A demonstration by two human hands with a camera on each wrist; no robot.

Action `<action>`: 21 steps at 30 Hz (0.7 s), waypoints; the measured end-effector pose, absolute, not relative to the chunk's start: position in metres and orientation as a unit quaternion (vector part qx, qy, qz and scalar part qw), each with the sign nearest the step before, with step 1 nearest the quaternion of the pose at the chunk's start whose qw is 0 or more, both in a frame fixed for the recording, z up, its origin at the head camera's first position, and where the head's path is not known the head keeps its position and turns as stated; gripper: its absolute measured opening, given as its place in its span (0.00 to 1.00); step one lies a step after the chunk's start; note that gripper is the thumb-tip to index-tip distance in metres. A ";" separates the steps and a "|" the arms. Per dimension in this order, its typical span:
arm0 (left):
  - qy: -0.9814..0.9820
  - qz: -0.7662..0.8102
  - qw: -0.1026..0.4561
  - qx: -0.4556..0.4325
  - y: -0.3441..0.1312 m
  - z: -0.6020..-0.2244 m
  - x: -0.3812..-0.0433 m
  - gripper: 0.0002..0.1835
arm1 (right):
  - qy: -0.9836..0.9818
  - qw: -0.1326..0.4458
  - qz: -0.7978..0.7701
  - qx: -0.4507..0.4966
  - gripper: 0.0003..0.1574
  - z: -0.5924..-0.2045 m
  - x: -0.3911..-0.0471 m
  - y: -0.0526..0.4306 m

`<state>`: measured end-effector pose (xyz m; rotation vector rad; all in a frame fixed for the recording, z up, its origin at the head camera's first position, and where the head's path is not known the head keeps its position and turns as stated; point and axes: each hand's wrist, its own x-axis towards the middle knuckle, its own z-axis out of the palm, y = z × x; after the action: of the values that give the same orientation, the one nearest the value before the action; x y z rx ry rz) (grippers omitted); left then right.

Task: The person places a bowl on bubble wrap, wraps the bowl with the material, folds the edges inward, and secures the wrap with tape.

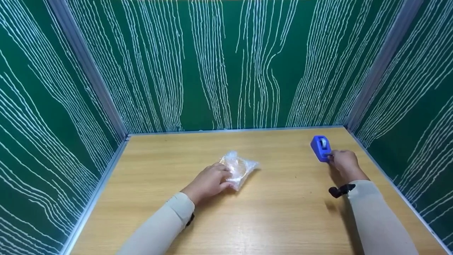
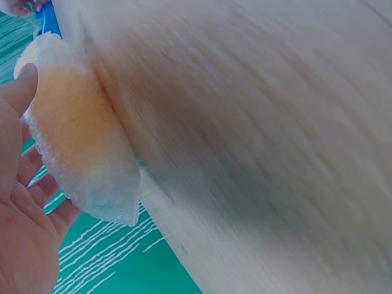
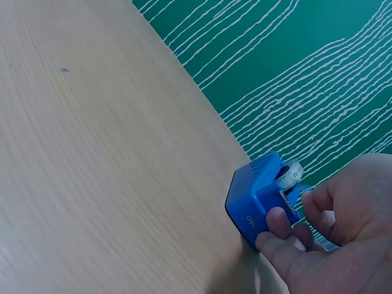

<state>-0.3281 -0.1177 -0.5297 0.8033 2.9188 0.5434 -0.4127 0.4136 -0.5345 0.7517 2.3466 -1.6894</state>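
Observation:
A bubble-wrap packet lies on the wooden table, left of the dispenser, and something orange shows through its clear layers. My left hand holds the packet from its left side, thumb on one face and the other fingers along its edge. Far to the right stands a blue tape dispenser with a roll of clear tape in it. The curled fingers of my right hand grip its front end by the cutter; I cannot tell whether they pinch the tape's end too.
Green walls with white wavy lines enclose the table at the back and both sides. Metal edging runs along the left border. The dispenser stands near the table's back right corner.

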 end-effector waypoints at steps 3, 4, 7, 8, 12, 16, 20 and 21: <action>0.948 0.175 0.031 0.264 -0.117 -0.530 -0.328 0.26 | 0.780 0.070 -0.570 0.249 0.42 -0.535 -0.411 0.414; 0.948 0.173 0.029 0.266 -0.117 -0.530 -0.328 0.26 | 0.779 0.068 -0.572 0.248 0.42 -0.536 -0.411 0.414; 0.947 0.166 0.017 0.275 -0.118 -0.531 -0.329 0.26 | 0.774 0.058 -0.583 0.239 0.43 -0.537 -0.411 0.414; 0.946 0.162 0.013 0.280 -0.118 -0.531 -0.329 0.26 | 0.776 0.056 -0.583 0.235 0.44 -0.538 -0.411 0.414; 0.945 0.149 -0.002 0.291 -0.119 -0.532 -0.329 0.27 | 0.775 0.055 -0.592 0.215 0.45 -0.541 -0.413 0.415; 0.945 0.148 -0.005 0.292 -0.119 -0.532 -0.329 0.27 | 0.776 0.071 -0.589 0.215 0.44 -0.542 -0.413 0.419; 0.944 0.152 -0.004 0.293 -0.119 -0.532 -0.330 0.27 | 0.772 0.096 -0.587 0.225 0.44 -0.541 -0.411 0.423; 0.944 0.155 -0.001 0.290 -0.119 -0.532 -0.330 0.27 | 0.770 0.102 -0.587 0.227 0.44 -0.540 -0.411 0.424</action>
<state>-0.3296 -0.1186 -0.5317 0.9123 2.9687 0.4882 -0.4107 0.4239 -0.5404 0.6699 2.2742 -1.7346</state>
